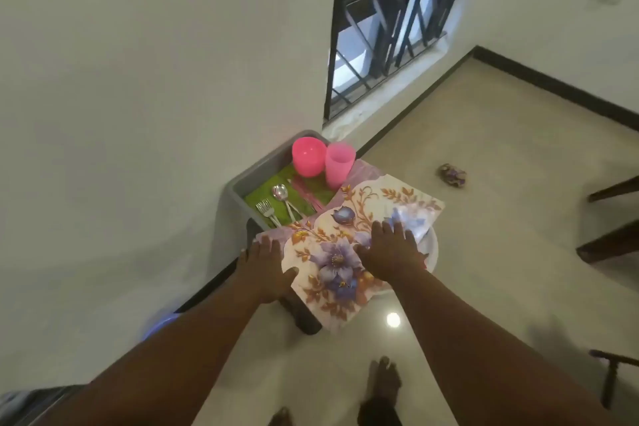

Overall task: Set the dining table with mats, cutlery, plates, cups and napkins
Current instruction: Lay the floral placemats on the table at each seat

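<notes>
Both hands reach down to a stack of flowered mats [345, 242] lying across a grey tray [262, 166] that sits on a dark stool [304, 315] against the white wall. The left hand [264, 270] lies at the near left corner of the mats, fingers stretched forward over the edge and thumb spread onto the top mat; whether the fingers curl under the edge I cannot tell. The right hand [390, 252] lies flat on top of the mats, fingers straight and spread, pressing near a crumpled blue-and-white napkin [413, 221]. A white plate [432, 249] shows just under the mats' right edge.

In the far part of the tray, a pink bowl [308, 156] and a pink cup [339, 164] stand side by side, touching or nearly so. In front of them, forks [266, 211] and spoons [281, 195] lie on a green mat [266, 190].

On the tiled floor [484, 270] well to the right lies a small crumpled wad [452, 175]. A bare foot [382, 380] shows below.
</notes>
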